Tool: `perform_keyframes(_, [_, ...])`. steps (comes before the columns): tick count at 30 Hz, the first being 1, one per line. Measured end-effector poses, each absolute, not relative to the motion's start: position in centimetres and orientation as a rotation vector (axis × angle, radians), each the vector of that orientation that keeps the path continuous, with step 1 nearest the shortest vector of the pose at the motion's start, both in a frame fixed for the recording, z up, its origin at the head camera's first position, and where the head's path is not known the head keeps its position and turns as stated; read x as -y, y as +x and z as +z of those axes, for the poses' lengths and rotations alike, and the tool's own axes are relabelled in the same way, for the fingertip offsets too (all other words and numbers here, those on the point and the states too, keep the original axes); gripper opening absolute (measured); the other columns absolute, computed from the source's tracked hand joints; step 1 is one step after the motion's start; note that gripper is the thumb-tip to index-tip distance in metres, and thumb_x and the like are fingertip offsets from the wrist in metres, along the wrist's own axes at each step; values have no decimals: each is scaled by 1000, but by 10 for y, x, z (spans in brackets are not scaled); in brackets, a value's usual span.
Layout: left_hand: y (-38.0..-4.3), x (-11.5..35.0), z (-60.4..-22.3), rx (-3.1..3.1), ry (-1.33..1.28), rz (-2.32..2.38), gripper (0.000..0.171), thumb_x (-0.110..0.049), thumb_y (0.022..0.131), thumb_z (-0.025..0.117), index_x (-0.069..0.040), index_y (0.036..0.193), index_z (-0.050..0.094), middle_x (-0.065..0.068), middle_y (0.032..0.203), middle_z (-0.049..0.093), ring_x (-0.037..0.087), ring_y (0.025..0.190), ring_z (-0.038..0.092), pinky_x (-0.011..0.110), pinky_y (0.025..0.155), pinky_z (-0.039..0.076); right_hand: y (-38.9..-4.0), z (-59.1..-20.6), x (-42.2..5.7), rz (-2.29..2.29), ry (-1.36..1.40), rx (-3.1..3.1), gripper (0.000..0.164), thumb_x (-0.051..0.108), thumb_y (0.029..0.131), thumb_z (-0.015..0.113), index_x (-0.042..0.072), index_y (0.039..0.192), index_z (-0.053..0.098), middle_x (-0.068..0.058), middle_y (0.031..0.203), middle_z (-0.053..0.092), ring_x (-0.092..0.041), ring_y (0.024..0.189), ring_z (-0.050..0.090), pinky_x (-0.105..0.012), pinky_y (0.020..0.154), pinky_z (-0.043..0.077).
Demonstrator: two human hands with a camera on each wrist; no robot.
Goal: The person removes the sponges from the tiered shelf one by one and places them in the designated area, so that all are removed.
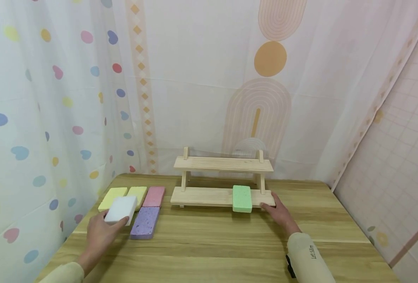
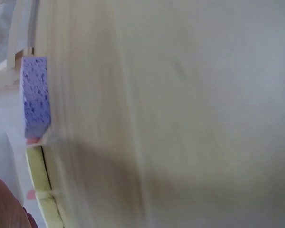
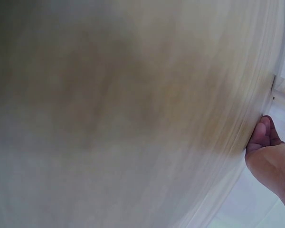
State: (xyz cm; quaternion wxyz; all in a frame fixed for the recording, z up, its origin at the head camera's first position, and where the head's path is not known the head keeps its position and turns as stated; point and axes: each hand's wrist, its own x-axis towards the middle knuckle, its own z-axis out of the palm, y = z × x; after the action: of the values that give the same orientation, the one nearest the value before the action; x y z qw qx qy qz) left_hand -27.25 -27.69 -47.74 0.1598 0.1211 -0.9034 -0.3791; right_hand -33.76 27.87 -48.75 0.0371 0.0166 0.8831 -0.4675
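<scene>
My left hand (image 1: 101, 232) pinches a white sponge (image 1: 121, 209) between thumb and fingers, over the table's left side. Behind it lie two yellow sponges, the left one (image 1: 111, 199) partly covered in the head view. A pink sponge (image 1: 154, 196) and a speckled purple sponge (image 1: 145, 223) lie just right of them. My right hand (image 1: 281, 213) grips the right end of the lower board of a two-tier wooden rack (image 1: 202, 195), thumb at its front edge. On that board rests a green sponge (image 1: 242, 198), its front end jutting over the edge.
The rack's upper board (image 1: 223, 163) carries nothing. A wood-grain table (image 1: 209, 251) stretches in front of the rack. Patterned curtains (image 1: 195, 98) hang close behind the table and along its left side; a tiled-pattern sheet (image 1: 389, 165) stands at the right.
</scene>
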Motion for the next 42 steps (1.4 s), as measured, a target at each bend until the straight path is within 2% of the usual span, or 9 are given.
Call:
perform_keyframes(7, [-267, 286, -486, 2606, 322, -1034, 83, -37, 82, 80, 20, 131, 46, 39, 118, 51, 46, 104, 50, 56, 83, 44, -337, -488, -279, -1439, 56, -2705, 90, 49, 99, 54, 6, 159, 2, -31, 159, 11, -51, 143, 13, -64, 112, 17])
perform_keyframes(19, [-263, 289, -495, 2699, 303, -992, 86, -39, 83, 79, 23, 131, 43, 43, 120, 51, 50, 110, 48, 59, 91, 39, -339, -488, -280, -1433, 56, -2698, 92, 53, 99, 53, 9, 159, 0, -29, 160, 10, -50, 144, 12, -64, 112, 16])
perform_keyframes(22, [-263, 288, -496, 2713, 289, -989, 85, -39, 83, 79, 23, 130, 45, 42, 119, 53, 49, 107, 51, 58, 90, 41, -338, -488, -280, -1426, 49, -2703, 91, 52, 99, 53, 7, 159, 0, -30, 159, 10, -51, 143, 13, -65, 112, 17])
perform_keyframes(29, [-263, 287, -495, 2754, 313, -962, 90, -46, 82, 77, 22, 130, 43, 42, 119, 51, 49, 108, 50, 57, 88, 41, -337, -487, -279, -1446, 50, -2701, 89, 49, 100, 54, 7, 159, 2, -31, 159, 12, -50, 143, 14, -64, 112, 17])
perform_keyframes(33, [-263, 287, -495, 2728, 334, -936, 86, -48, 82, 77, 20, 125, 47, 41, 115, 53, 48, 103, 52, 56, 84, 43, -336, -485, -278, -1460, 52, -2692, 89, 49, 100, 53, 7, 159, 2, -30, 159, 10, -51, 144, 12, -64, 112, 15])
perform_keyframes(39, [-264, 284, -487, 2730, 345, -935, 99, -51, 86, 71, 24, 138, 33, 44, 125, 43, 56, 116, 40, 64, 97, 34, -335, -483, -277, -1463, 45, -2686, 90, 49, 99, 54, 8, 159, 1, -29, 160, 9, -50, 144, 11, -65, 112, 15])
perform_keyframes(42, [-264, 283, -483, 2723, 347, -951, 99, -51, 88, 70, 23, 139, 30, 42, 127, 42, 55, 118, 38, 64, 98, 33, -334, -484, -277, -1465, 37, -2692, 90, 49, 99, 54, 7, 159, 2, -30, 159, 10, -51, 144, 12, -65, 111, 17])
